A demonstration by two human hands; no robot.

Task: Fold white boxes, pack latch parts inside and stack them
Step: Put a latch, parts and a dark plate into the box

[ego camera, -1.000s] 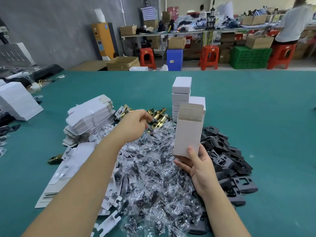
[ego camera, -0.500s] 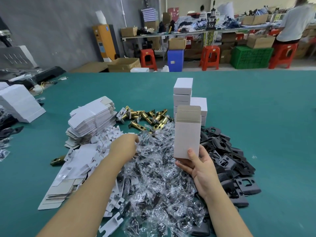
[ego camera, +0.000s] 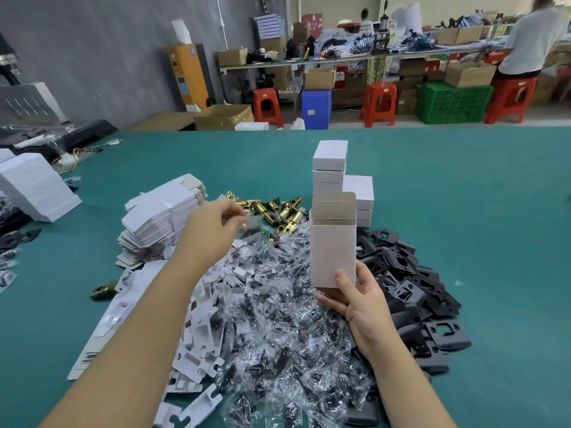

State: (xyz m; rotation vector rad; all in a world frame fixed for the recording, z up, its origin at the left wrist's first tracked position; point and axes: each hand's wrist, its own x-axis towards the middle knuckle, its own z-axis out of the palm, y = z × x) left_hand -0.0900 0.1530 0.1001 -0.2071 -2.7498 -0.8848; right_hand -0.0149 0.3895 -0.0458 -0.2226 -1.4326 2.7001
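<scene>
Teal felt covers the worktop [ego camera: 463, 211], w/ a big heap of clear bagged parts [ego camera: 278, 319] in the middle, black plates [ego camera: 411, 291] to the right, brass latches [ego camera: 278, 208] behind, flat box blanks [ego camera: 160, 217] at left. White card inserts [ego camera: 197, 350] lie under the left forearm. Left hand [ego camera: 210, 233] hangs over the heap near the latches, fingers curled round a small blurred bag, contents unclear. Right hand [ego camera: 361, 301] grips the bottom of an upright open white box [ego camera: 332, 251], top flap up; can't see inside. Closed white boxes [ego camera: 330, 168] stand stacked just behind it.
</scene>
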